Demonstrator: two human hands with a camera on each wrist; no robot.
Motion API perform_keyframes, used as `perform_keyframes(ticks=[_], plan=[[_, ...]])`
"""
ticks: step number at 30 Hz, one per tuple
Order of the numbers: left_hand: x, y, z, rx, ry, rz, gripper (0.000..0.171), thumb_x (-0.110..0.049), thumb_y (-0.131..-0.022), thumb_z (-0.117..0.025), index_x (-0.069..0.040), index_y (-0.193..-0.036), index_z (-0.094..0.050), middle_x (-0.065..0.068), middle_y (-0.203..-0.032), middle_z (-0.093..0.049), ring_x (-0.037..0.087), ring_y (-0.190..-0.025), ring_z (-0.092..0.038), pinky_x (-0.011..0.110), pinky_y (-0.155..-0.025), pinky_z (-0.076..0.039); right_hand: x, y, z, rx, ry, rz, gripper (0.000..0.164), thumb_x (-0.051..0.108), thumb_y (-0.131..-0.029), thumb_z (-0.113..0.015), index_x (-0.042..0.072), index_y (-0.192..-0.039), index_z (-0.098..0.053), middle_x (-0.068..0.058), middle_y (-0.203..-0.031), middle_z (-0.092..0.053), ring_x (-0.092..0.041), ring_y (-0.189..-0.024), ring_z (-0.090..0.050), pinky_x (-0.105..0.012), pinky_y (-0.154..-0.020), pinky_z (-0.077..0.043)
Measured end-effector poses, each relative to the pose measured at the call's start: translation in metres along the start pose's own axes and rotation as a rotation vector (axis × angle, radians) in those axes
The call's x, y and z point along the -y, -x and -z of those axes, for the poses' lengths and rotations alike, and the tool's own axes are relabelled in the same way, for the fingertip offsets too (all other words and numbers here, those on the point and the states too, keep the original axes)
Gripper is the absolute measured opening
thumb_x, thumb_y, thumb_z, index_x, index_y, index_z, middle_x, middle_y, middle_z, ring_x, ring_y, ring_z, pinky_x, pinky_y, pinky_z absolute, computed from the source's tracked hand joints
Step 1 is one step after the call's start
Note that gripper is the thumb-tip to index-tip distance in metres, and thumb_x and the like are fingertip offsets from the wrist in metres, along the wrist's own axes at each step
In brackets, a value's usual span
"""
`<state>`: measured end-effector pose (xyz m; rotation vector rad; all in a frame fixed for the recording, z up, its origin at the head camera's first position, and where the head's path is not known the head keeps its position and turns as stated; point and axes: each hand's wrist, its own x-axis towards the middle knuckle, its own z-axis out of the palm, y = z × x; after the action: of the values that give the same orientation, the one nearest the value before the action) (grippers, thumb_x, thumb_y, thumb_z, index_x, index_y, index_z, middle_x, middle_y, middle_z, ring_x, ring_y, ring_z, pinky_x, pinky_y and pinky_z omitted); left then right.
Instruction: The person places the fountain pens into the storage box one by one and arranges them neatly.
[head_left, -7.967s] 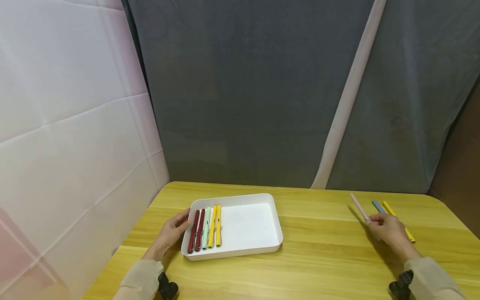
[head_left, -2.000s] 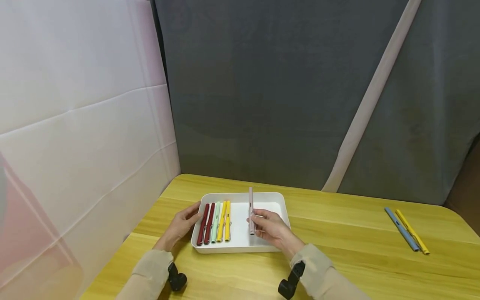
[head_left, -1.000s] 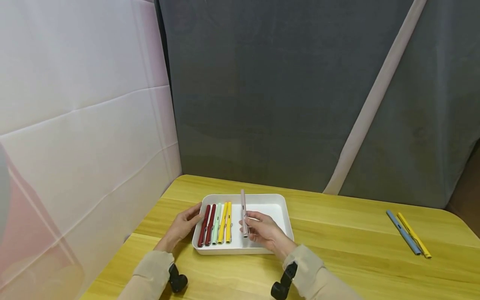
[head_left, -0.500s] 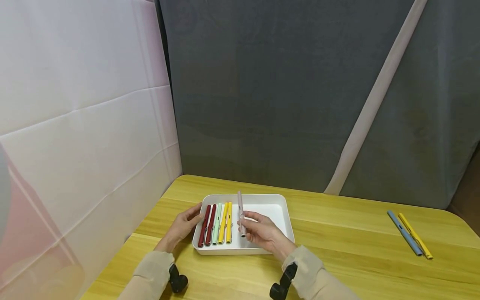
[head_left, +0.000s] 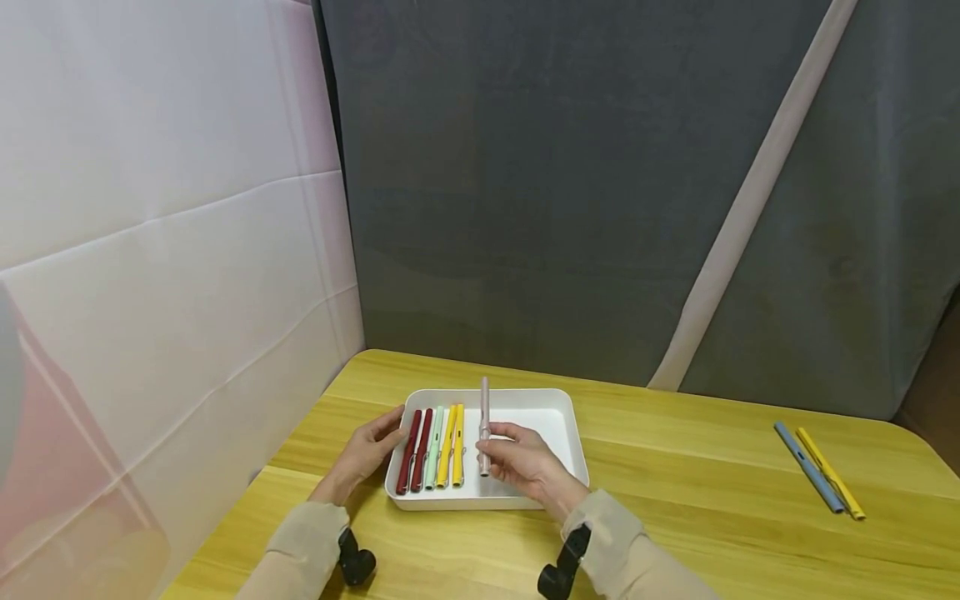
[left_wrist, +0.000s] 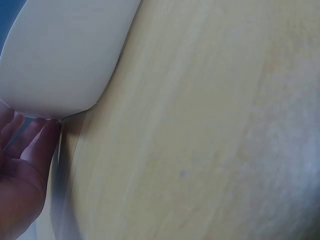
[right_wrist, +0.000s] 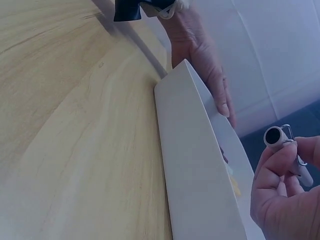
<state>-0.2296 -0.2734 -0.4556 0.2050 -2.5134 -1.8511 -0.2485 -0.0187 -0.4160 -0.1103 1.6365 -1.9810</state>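
My right hand point(head_left: 525, 462) pinches a pale pink pen point(head_left: 484, 408) between thumb and fingers, over the white tray point(head_left: 536, 502). The pen points away from me, close to the row of pens; its dark round end and wire clip show in the right wrist view. My left hand point(head_left: 362, 454) holds the tray's left side, thumb at the rim and fingers along the outer wall point(left_wrist: 60, 55). Inside, side by side, lie two dark red pens point(head_left: 408, 450) point(head_left: 422, 450), a mint green pen point(head_left: 434, 450) and two yellow pens point(head_left: 447, 446) point(head_left: 458, 446).
On the wooden table point(head_left: 675, 500), far right, a blue pen point(head_left: 808, 467) and another yellow pen point(head_left: 830, 472) lie together. A dark grey curtain point(head_left: 525, 208) hangs behind the table and a pale cloth point(head_left: 187, 250) at the left.
My right hand has brought the pink pen from the table's right side to over the tray, then a little left toward the row. My left hand stays at the tray's left side.
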Motion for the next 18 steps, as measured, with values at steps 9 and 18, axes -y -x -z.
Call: perform_keyframes(ticks=[9,18], plan=[[0.0023,0.0024,-0.0003,-0.002,-0.007,-0.068,0.055,-0.023,-0.096,-0.054,-0.003,-0.144,-0.036,0.025,-0.142,-0.04,0.035,-0.129,-0.042,0.046,-0.106,-0.037,0.0024,0.0018,-0.0014,-0.054,0.088,0.025,0.044,0.006,-0.087,-0.064,-0.004,-0.128,-0.05,-0.004,-0.08,-0.064,-0.005,-0.059,-0.053,-0.015,-0.051,-0.044],[-0.0019,0.0003,-0.0031,0.0,-0.004,-0.008,0.052,-0.012,-0.098,-0.049,-0.002,-0.145,-0.032,0.023,-0.147,-0.034,0.037,-0.135,-0.033,0.047,-0.111,-0.029,0.003,0.0005,-0.001,-0.12,0.2,0.021,0.042,0.008,-0.086,-0.062,-0.001,-0.126,-0.052,-0.008,-0.096,-0.07,-0.01,-0.07,-0.059,-0.02,-0.057,-0.049]])
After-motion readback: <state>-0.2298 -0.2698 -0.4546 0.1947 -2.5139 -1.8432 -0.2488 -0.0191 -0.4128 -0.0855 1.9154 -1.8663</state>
